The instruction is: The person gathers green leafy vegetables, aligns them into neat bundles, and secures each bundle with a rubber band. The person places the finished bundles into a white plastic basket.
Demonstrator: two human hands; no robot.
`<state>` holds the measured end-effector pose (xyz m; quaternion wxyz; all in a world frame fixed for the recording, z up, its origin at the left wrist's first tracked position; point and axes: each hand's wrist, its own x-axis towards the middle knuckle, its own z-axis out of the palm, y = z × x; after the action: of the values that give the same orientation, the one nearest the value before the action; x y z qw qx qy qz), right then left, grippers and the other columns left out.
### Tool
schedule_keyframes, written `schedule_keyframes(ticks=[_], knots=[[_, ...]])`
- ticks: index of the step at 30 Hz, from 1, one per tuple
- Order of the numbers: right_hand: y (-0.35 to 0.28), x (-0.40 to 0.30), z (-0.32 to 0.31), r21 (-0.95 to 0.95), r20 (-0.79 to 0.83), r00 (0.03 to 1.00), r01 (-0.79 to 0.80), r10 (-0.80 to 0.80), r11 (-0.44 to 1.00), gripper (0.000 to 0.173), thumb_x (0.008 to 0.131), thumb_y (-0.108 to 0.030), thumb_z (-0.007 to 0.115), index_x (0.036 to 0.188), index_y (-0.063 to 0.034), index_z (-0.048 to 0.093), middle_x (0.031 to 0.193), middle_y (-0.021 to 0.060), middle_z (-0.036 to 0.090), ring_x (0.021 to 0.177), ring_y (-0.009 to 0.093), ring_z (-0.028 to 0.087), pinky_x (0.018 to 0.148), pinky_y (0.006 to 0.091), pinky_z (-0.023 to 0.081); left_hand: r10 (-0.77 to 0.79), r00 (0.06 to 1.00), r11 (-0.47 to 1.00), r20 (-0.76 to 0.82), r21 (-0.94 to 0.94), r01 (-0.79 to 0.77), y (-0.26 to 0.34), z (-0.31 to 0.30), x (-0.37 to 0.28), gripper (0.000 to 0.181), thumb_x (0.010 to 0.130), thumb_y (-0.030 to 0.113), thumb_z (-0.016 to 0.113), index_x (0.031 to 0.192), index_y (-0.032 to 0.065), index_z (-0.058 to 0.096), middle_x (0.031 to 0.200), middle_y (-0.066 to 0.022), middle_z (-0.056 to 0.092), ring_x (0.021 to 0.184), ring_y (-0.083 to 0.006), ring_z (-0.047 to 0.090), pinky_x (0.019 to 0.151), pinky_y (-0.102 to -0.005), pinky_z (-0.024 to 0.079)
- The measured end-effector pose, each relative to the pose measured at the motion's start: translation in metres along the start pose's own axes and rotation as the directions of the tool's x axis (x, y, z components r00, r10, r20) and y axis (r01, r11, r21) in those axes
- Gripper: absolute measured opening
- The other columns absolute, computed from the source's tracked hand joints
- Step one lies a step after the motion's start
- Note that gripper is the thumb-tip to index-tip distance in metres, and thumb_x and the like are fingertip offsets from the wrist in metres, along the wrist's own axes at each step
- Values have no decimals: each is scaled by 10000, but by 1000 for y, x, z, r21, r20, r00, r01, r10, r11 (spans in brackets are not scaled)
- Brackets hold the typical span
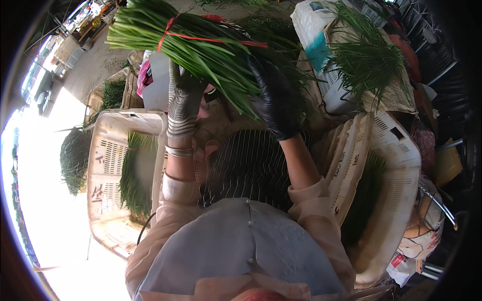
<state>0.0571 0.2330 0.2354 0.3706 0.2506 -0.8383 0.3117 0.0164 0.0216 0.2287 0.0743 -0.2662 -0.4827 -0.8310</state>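
A large bundle of long green leaves, seemingly Chinese chives [211, 56], lies across both my hands at the top middle. Red ties go round it near its pale stem end, which points left. My left hand [184, 98], in a grey and white striped knit glove, supports the bundle from below; its fingers are partly hidden behind the leaves. My right hand [276, 98], in a black glove, is against the leafy part, with the thumb side on the leaves. Bangles circle my left wrist.
Plastic crates with greens inside stand at my left [96, 165] and right [410, 173]. Loose greens [369, 64] lie on a woven sack [391, 90] at upper right. A heap of greens [75, 161] is beyond the left crate.
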Motion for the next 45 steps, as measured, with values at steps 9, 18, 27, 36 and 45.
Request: schedule_keyframes(ticks=[9, 18, 27, 36, 45], knots=[[-32, -12, -33, 9, 273, 962, -18, 15, 1000, 594, 736, 8, 617, 1288, -137, 455, 1314, 143, 418, 1211, 313, 396, 976, 426, 357, -391, 835, 692, -387, -722, -10, -62, 2, 33, 482, 853, 359, 538, 1199, 29, 484, 1149, -150, 550, 1043, -320, 520, 947, -472, 389], [-8, -64, -137, 554, -106, 815, -427, 569, 715, 356, 754, 92, 557, 1098, 5, 567, 1088, 127, 585, 951, 200, 587, 817, 321, 475, -429, 782, 674, -453, -736, -56, -114, -21, 13, 434, 858, 345, 526, 1166, 39, 522, 1156, -121, 563, 1049, -315, 525, 952, -480, 389], [-32, -6, -132, 108, -43, 966, -248, 253, 963, 282, 706, 94, 656, 956, -36, 638, 916, 50, 624, 823, 129, 587, 700, 255, 463, -330, 809, 736, -486, -669, -101, -119, -38, 2, 444, 886, 359, 505, 1195, 40, 501, 1188, -126, 541, 1079, -300, 508, 960, -465, 388], [-22, -5, -76, -151, 21, 997, -67, 71, 986, 209, 698, -41, 696, 891, -54, 615, 855, 87, 604, 790, 270, 579, 709, 340, 470, -279, 788, 758, -549, -630, -170, -122, -66, -4, 404, 869, 269, 555, 1179, 16, 501, 1100, -120, 583, 964, -251, 577, 858, -394, 488], [-41, -24, -80, 582, -23, 921, -304, 388, 755, 265, 731, 135, 567, 945, -21, 565, 959, 81, 580, 876, 165, 574, 798, 289, 466, -283, 778, 758, -561, -628, -177, -123, -83, -10, 439, 867, 323, 546, 1183, 21, 503, 1163, -129, 549, 1037, -286, 522, 925, -443, 408]])
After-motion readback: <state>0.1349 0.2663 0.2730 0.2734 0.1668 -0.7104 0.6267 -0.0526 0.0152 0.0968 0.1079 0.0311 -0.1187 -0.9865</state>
